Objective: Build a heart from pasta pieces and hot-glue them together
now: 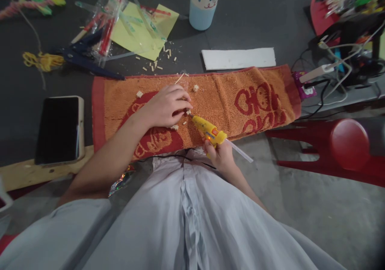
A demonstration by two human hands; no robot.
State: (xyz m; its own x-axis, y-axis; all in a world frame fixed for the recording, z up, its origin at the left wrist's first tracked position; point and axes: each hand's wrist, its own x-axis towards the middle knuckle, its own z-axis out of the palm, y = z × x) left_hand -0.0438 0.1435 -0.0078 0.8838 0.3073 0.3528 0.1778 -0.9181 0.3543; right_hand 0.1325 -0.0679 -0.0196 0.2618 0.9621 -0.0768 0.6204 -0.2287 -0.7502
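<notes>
My right hand (220, 154) grips a yellow hot glue gun (207, 129), a clear glue stick (240, 150) poking out of its back end. The gun's nozzle points up and left, at a tiny pale piece (188, 112) by my left fingertips. My left hand (169, 106) is bent over the orange towel (218, 97), its fingers pinched around that small piece, which is mostly hidden. Small pale clusters lie on the towel: one (139, 94) left of my hand, one (196, 88) to its right, another (174, 127) below. A thin stick (179, 78) shows beyond my left knuckles.
Behind the towel are a white strip (239, 58), a blue-and-white cup (204, 5), yellow paper (135, 37) with scattered wooden bits, and dark blue pliers-like cutters (87, 61). A tablet or phone (58, 129) lies left. Cables and a power bank (315, 74) crowd the right.
</notes>
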